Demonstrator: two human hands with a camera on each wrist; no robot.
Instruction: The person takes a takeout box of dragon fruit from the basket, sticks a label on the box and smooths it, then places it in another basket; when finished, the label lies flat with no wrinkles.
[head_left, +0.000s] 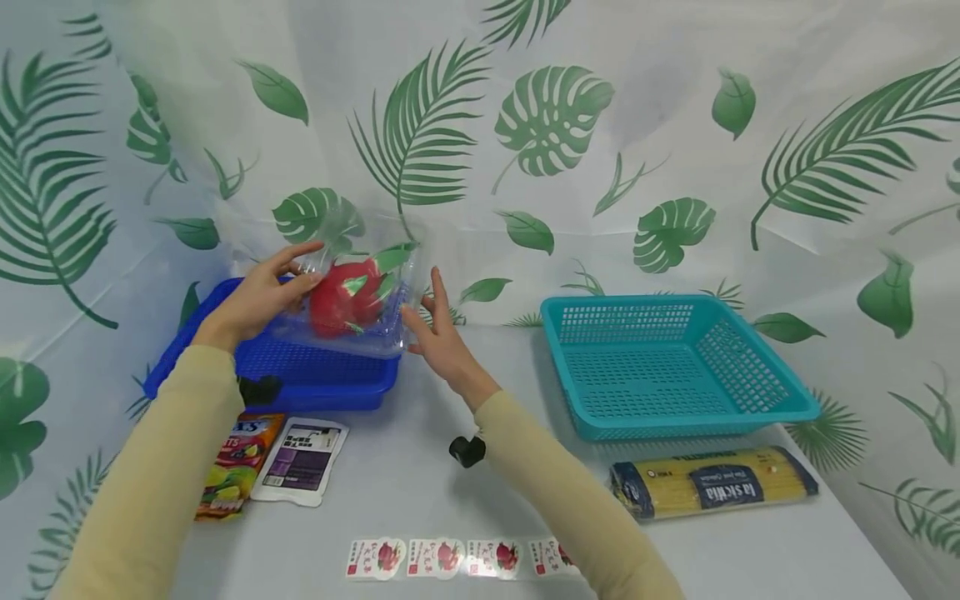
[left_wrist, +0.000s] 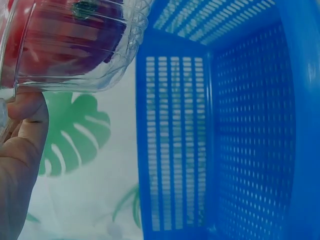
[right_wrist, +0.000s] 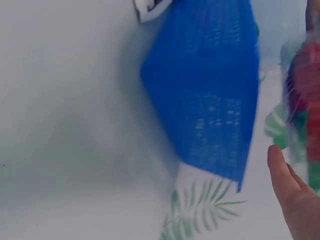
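Above the blue basket (head_left: pixel 315 392) a clear plastic box (head_left: pixel 367 340) is held up and tilted, with a red, fruit-like thing (head_left: pixel 333 304) and some green inside. My left hand (head_left: pixel 258 292) grips the box's left side, with the thumb under its edge in the left wrist view. At the right side of the box is my right hand (head_left: pixel 450 342), fingers extended and spread. Its thumb is close to the plastic; whether it touches cannot be told. In the right wrist view, fingers (right_wrist: pixel 282 175) stand straight beside the box.
A teal basket (head_left: pixel 682 425) stands at the right, behind a spaghetti pack (head_left: pixel 712 483). In front of the blue basket lie a colourful snack bag (head_left: pixel 240 467) and a white-purple pouch (head_left: pixel 300 462). A strip of fruit-picture stickers (head_left: pixel 435 558) lies near the front.
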